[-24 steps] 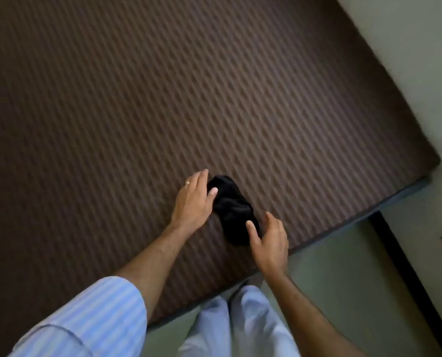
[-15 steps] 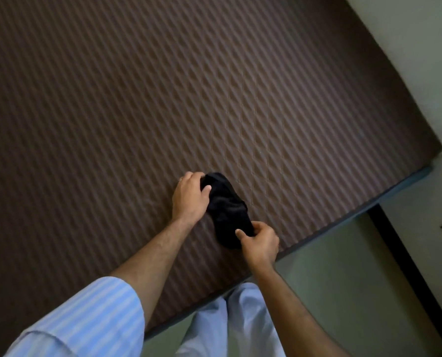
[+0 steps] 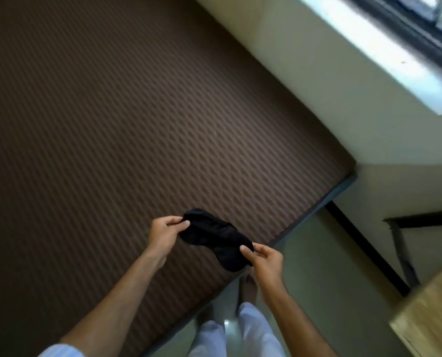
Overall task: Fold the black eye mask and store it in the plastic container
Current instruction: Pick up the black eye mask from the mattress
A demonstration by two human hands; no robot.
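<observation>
eye mask [image 3: 216,237] unfolded, L hand [image 3: 163,234] & R hand [image 3: 266,258] pinching ends

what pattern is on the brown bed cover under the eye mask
A repeating diamond-like ribbed weave in dark brown on the bed cover, seen in the head view.

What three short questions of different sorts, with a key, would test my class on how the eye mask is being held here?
1. True or false: the black eye mask lies flat on the brown patterned surface.
2. Which hand pinches the mask's end nearer the floor: A left hand, B right hand?
3. Fill in: the plastic container is ___ in this view.

Key: 1 false, both hands hold it up, stretched between them. 2 B. 3 not visible.
</observation>
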